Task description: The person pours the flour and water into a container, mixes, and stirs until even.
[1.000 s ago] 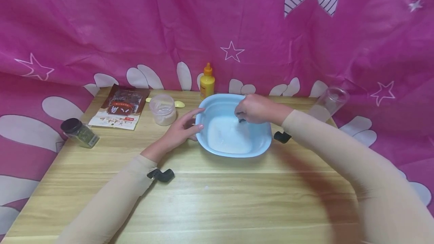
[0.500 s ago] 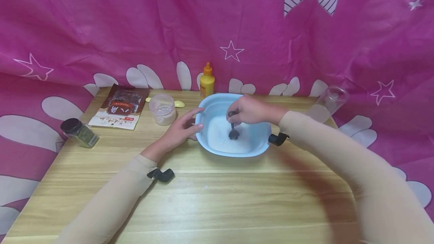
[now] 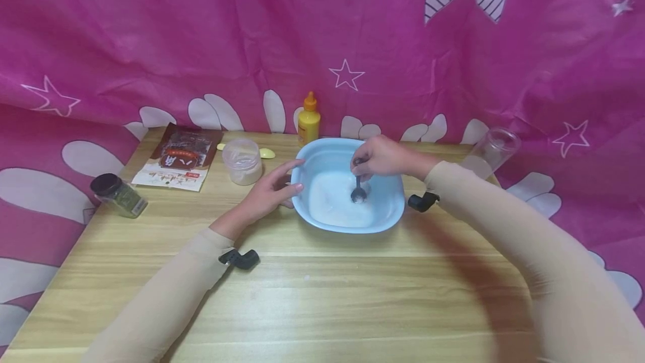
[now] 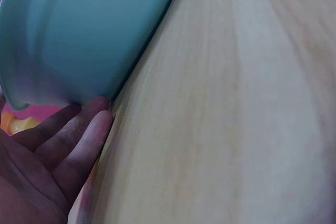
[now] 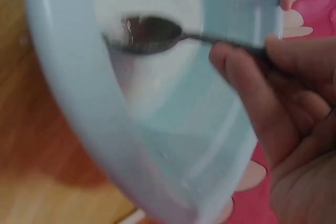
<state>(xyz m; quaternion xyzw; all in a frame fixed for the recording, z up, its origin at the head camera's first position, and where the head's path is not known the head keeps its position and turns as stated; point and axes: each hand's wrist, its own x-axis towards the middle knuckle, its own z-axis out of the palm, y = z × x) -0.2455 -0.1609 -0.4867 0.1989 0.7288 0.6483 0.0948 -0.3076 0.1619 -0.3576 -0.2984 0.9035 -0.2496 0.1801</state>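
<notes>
A light blue plastic basin (image 3: 348,224) stands on the wooden table, with whitish, cloudy liquid (image 3: 335,198) in its bottom. My left hand (image 3: 262,198) rests against the basin's left side, thumb and index tips at the rim. In the left wrist view, its other fingers (image 4: 84,150) lie fairly straight along the outer wall. Over the basin, my right hand (image 3: 380,157) pinches the handle of a small dark spoon (image 3: 358,194). The spoon's bowl points down at the liquid, and the right wrist view shows that spoon (image 5: 149,34) blurred, held between thumb and fingers.
Behind the basin stands a yellow bottle (image 3: 309,123). To the left are a clear tub (image 3: 243,164) with pale contents, a yellow spoon (image 3: 267,153), a spice packet (image 3: 178,158) and a dark-lidded jar (image 3: 120,195). A clear cylindrical container (image 3: 491,153) is at the back right.
My right hand has moved the spoon about inside the basin, first left and toward me, then back right. The left hand keeps its place at the rim.
</notes>
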